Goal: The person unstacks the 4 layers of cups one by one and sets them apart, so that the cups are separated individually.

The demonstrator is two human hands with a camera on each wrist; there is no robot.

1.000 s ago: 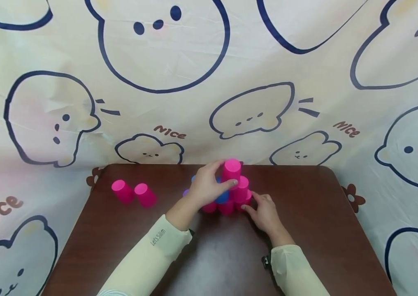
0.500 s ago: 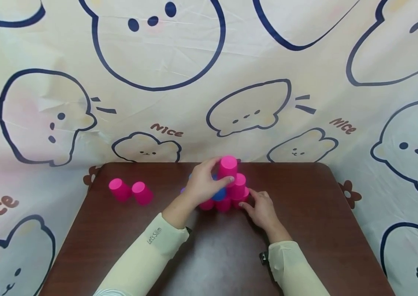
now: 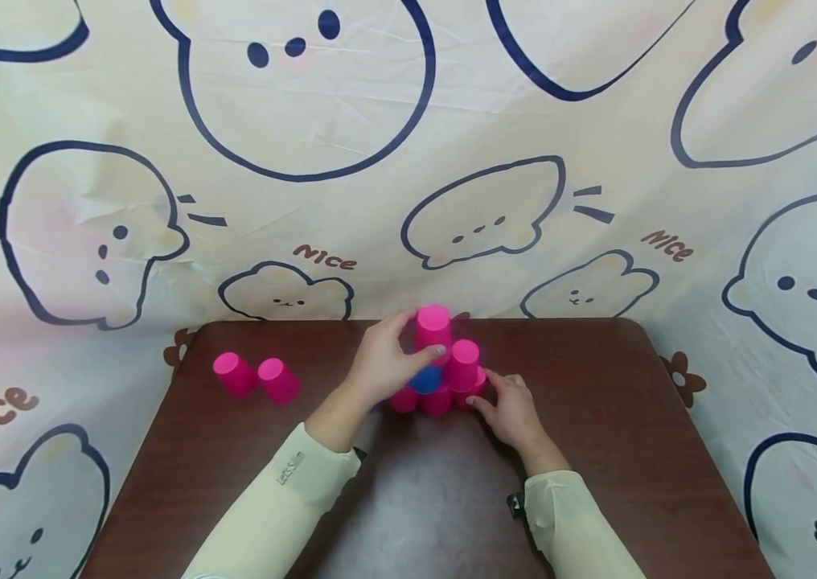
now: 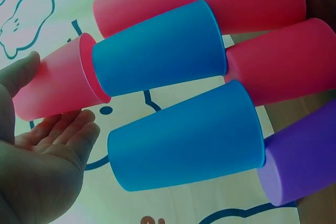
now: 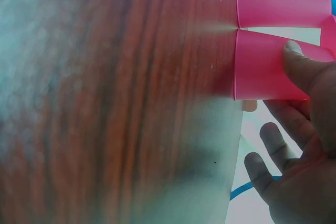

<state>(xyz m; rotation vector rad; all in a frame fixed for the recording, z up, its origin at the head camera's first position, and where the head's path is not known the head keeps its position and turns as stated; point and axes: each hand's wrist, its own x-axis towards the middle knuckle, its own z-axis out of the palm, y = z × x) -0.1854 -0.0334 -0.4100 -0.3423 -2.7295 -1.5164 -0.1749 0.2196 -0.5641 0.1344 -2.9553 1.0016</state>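
Observation:
Upside-down plastic cups stand in a tiered stack at the back of the table. My left hand point(image 3: 379, 366) grips a pink cup point(image 3: 433, 328) at the top, thumb in front and fingers behind. In the left wrist view that cup's rim meets the base of a blue cup point(image 4: 160, 48); a second blue cup point(image 4: 186, 137) stands beside it, over a purple cup point(image 4: 302, 153). My right hand point(image 3: 513, 412) holds the lowest right pink cup point(image 5: 268, 66), thumb on its near side, other fingers spread. Another pink cup point(image 3: 463, 366) sits above that one.
Two pink cups point(image 3: 235, 375) point(image 3: 278, 381) stand apart on the left of the brown table point(image 3: 597, 378). A cartoon-printed cloth point(image 3: 481, 121) hangs right behind the table's back edge, close to the stack.
My left hand has carried the pink cup left, from beside the right-hand second-tier cup to over the blue one. The right hand stays at the lowest right cup. The view shifts slightly.

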